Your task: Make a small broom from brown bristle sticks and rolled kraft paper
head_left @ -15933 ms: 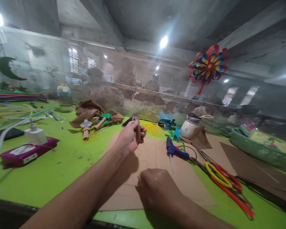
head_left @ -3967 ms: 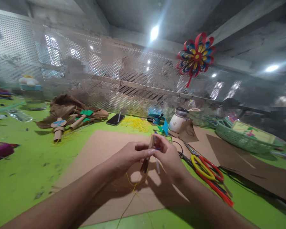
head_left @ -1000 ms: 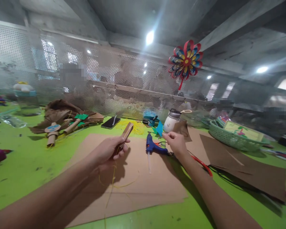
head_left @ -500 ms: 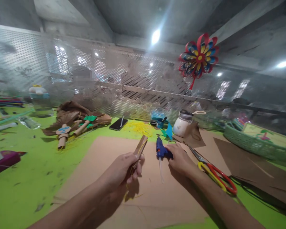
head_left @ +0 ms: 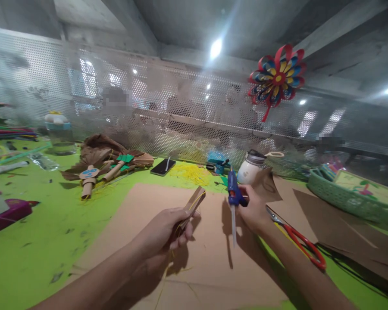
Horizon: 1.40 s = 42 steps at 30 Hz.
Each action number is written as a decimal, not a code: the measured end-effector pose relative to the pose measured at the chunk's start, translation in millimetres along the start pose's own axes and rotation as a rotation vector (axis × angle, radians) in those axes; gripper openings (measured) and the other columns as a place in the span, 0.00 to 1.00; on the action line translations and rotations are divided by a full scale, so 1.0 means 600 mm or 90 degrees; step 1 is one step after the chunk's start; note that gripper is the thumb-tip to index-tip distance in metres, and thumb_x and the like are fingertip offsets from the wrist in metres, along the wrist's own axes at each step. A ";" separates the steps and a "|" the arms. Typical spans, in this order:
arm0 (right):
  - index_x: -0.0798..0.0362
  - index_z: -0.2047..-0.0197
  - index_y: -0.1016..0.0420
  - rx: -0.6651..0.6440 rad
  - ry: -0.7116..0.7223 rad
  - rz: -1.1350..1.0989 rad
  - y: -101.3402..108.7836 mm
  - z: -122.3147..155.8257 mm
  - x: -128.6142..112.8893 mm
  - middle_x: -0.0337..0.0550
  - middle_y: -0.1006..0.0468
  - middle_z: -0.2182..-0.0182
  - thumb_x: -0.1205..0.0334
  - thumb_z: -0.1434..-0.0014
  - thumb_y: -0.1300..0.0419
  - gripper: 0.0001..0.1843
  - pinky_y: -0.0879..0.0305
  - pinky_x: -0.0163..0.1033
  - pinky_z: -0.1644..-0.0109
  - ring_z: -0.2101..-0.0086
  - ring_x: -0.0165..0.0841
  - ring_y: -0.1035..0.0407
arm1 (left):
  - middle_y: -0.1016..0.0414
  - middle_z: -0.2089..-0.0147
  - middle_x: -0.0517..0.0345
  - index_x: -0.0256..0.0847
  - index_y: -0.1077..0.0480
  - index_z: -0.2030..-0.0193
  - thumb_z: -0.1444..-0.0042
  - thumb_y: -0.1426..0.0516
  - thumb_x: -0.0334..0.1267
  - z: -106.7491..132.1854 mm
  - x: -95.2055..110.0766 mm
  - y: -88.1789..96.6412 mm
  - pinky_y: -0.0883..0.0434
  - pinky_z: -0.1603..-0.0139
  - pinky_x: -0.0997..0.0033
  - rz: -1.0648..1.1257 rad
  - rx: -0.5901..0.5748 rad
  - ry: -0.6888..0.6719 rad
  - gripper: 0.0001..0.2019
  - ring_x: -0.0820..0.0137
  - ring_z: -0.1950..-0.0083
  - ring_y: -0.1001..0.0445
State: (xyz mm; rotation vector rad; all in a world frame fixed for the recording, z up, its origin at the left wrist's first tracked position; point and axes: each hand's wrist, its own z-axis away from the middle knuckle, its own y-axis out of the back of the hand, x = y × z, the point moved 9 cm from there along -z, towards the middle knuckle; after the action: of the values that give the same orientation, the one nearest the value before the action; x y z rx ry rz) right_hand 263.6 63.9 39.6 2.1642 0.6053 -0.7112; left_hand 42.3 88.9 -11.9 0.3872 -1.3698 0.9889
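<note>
My left hand (head_left: pixel 164 234) is closed round a folded bundle of brown paper (head_left: pixel 193 204) with a thin yellow string wound on it; the bundle's upper end sticks out toward the right. My right hand (head_left: pixel 254 209) grips a blue hot glue gun (head_left: pixel 232 192), lifted off the table, with its pale glue stick (head_left: pixel 233 224) hanging down. The two hands are a short way apart above a big brown cardboard sheet (head_left: pixel 142 215) on the green table (head_left: pixel 45 224).
Red and yellow scissors (head_left: pixel 302 245) lie right of my right arm, with more brown card (head_left: pixel 336 224) and a green basket (head_left: pixel 349 198) beyond. Brown paper fans (head_left: pixel 97 165), a phone (head_left: pixel 163 166), a white pot (head_left: pixel 250 170), a magenta box (head_left: pixel 6 211). Perforated screen (head_left: pixel 181 116) with a paper flower (head_left: pixel 278 79).
My right hand has picked the glue gun up from the cardboard and raised it upright. My left hand still holds the paper bundle, shifted slightly to the right.
</note>
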 end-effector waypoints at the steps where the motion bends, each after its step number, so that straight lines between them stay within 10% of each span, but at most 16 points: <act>1: 0.53 0.55 0.35 0.004 -0.006 -0.031 0.006 0.001 -0.009 0.45 0.27 0.64 0.61 0.50 0.42 0.18 0.34 0.44 0.61 0.64 0.40 0.31 | 0.34 0.82 0.63 0.33 0.28 0.59 0.46 0.46 0.38 0.002 0.001 -0.003 0.53 0.88 0.81 -0.004 -0.009 0.003 0.12 0.80 0.85 0.42; 8: 0.51 0.61 0.29 -0.104 -0.117 -0.482 -0.015 0.030 -0.061 0.36 0.31 0.72 0.63 0.50 0.38 0.11 0.42 0.35 0.72 0.76 0.27 0.39 | 0.31 0.81 0.61 0.33 0.29 0.59 0.42 0.47 0.40 0.022 0.008 -0.043 0.52 0.88 0.82 -0.015 -0.152 0.010 0.12 0.81 0.87 0.43; 15: 0.52 0.68 0.29 -0.241 -0.232 -0.636 -0.073 0.057 -0.063 0.34 0.31 0.76 0.60 0.54 0.32 0.12 0.42 0.35 0.72 0.78 0.27 0.37 | 0.31 0.81 0.60 0.36 0.30 0.59 0.41 0.48 0.39 0.036 0.006 -0.071 0.51 0.88 0.82 0.004 -0.259 0.019 0.10 0.81 0.87 0.42; 34: 0.52 0.66 0.25 -0.237 -0.122 -0.596 0.013 0.022 -0.074 0.32 0.34 0.79 0.63 0.52 0.34 0.08 0.52 0.35 0.75 0.81 0.24 0.47 | 0.32 0.82 0.60 0.33 0.30 0.61 0.40 0.50 0.36 0.044 0.017 -0.069 0.57 0.89 0.83 0.006 -0.272 0.023 0.10 0.83 0.89 0.47; 42: 0.52 0.63 0.25 -0.273 -0.154 -0.630 -0.016 0.034 -0.085 0.39 0.25 0.70 0.65 0.53 0.32 0.11 0.49 0.35 0.74 0.78 0.25 0.42 | 0.33 0.82 0.61 0.33 0.30 0.60 0.40 0.50 0.36 0.042 0.018 -0.068 0.58 0.89 0.83 -0.016 -0.292 0.015 0.11 0.83 0.90 0.50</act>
State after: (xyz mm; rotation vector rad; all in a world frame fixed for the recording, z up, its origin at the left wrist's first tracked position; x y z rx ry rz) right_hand 214.2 43.9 57.0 1.2700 1.5560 -1.1833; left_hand 56.9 50.9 15.8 0.0469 -1.5159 0.6296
